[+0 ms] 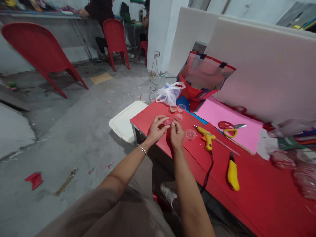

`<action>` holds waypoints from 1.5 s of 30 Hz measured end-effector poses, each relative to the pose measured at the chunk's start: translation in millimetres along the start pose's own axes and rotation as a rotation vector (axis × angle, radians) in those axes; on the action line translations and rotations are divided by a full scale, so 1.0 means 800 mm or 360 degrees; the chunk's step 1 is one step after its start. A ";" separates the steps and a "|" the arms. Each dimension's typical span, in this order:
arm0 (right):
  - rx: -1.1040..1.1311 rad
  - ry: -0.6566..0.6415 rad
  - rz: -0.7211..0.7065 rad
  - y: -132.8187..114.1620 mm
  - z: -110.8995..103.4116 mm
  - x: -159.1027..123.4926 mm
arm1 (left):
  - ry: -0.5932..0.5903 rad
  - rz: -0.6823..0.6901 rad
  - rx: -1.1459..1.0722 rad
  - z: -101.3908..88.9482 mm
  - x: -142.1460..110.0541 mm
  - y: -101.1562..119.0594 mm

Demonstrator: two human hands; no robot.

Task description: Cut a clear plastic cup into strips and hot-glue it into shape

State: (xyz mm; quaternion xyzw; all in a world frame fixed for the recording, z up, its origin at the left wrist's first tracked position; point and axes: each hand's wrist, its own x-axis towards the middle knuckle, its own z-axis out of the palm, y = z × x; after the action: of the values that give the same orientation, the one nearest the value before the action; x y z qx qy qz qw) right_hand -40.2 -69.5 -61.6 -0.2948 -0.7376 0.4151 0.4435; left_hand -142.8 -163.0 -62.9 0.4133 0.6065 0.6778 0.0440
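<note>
Over the near left part of the red table (259, 197), my left hand (157, 129) holds a small clear plastic cup (168, 121) between thumb and fingers. My right hand (177, 134) is closed, its fingertips pinched together at the cup's right edge; what lies between them is hidden. Another clear cup (190, 134) sits on the table just right of my right hand. Behind my hands are several more small clear cups (178, 117). A yellow glue gun (207, 136) with a glue stick in its back lies further right, its cord dropping over the table edge.
Red-and-yellow scissors (230, 128) rest on pink sheets (232, 115). A yellow-handled cutter (232, 174) lies nearer me. At the back stand a white plastic bag (170, 93) and a red bag (202, 77). A white lidded box (125, 120) is left of the table. A person (101, 13) sits far off.
</note>
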 end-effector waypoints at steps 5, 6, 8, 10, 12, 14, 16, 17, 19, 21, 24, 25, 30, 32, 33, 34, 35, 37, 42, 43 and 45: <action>0.0042 0.0004 0.0003 0.000 0.001 0.001 | -0.0007 0.0005 0.0003 0.000 0.000 -0.001; 0.0039 0.0005 0.0004 -0.001 0.001 0.001 | -0.0005 0.0008 0.0004 0.000 0.000 -0.001; 0.0026 0.0010 0.0009 -0.001 0.000 0.001 | -0.0004 0.0014 0.0005 0.000 0.000 0.000; 0.0008 0.0016 0.0008 -0.003 0.000 0.001 | -0.0002 0.0023 0.0012 0.000 0.000 0.001; -0.0004 0.0018 -0.0004 -0.005 -0.001 0.000 | -0.0002 0.0036 0.0043 -0.001 0.000 0.002; -0.0028 0.0027 -0.0021 -0.008 -0.001 0.000 | 0.0014 0.0035 0.0079 -0.001 0.000 0.004; -0.0084 0.0046 -0.0038 -0.011 -0.001 -0.001 | 0.0037 0.0017 0.0108 -0.001 0.000 0.006; -0.0123 0.0058 -0.0048 -0.012 -0.001 -0.001 | 0.0053 0.0010 0.0124 -0.001 0.000 0.006; -0.0210 0.0075 -0.0077 -0.012 -0.001 -0.001 | 0.0084 0.0022 0.0176 -0.001 0.000 0.008; -0.0286 0.0090 -0.0097 -0.011 -0.002 0.000 | 0.0106 0.0051 0.0237 -0.001 0.000 0.011; -0.0377 0.0097 -0.0115 -0.007 -0.002 0.001 | 0.0114 0.0071 0.0286 0.001 0.000 0.016; -0.0395 0.0090 -0.0123 -0.006 -0.002 0.001 | 0.0117 0.0078 0.0296 0.001 0.000 0.017; -0.0441 0.0064 -0.0119 -0.002 0.000 0.001 | 0.0135 0.0181 0.0353 0.005 -0.003 0.019; -0.0452 0.0084 -0.0116 -0.002 -0.001 0.001 | 0.0121 0.0235 0.0354 0.005 -0.004 0.018; -0.0456 0.0089 -0.0118 -0.003 -0.001 0.001 | 0.0113 0.0257 0.0356 0.005 -0.004 0.017; -0.0461 0.0092 -0.0119 -0.003 -0.001 0.001 | 0.0107 0.0273 0.0362 0.006 -0.005 0.017; -0.0467 0.0092 -0.0118 -0.004 -0.001 0.001 | 0.0101 0.0281 0.0372 0.006 -0.005 0.016; -0.0486 0.0082 -0.0114 -0.005 -0.002 0.001 | 0.0101 0.0278 0.0387 0.006 -0.004 0.015; -0.0521 0.0084 -0.0100 -0.004 -0.001 0.002 | 0.0109 0.0231 0.0396 0.006 -0.003 0.016; -0.0514 0.0086 -0.0099 -0.003 -0.001 0.002 | 0.0107 0.0221 0.0395 0.006 -0.003 0.016; -0.0493 0.0088 -0.0097 -0.003 -0.001 0.002 | 0.0105 0.0206 0.0388 0.006 -0.003 0.016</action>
State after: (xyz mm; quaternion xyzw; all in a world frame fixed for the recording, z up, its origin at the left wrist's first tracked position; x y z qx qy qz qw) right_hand -40.7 -68.8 -59.0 -0.3485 -0.7889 0.2745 0.4253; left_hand -132.1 -164.1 -53.4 0.4313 0.6575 0.6138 -0.0703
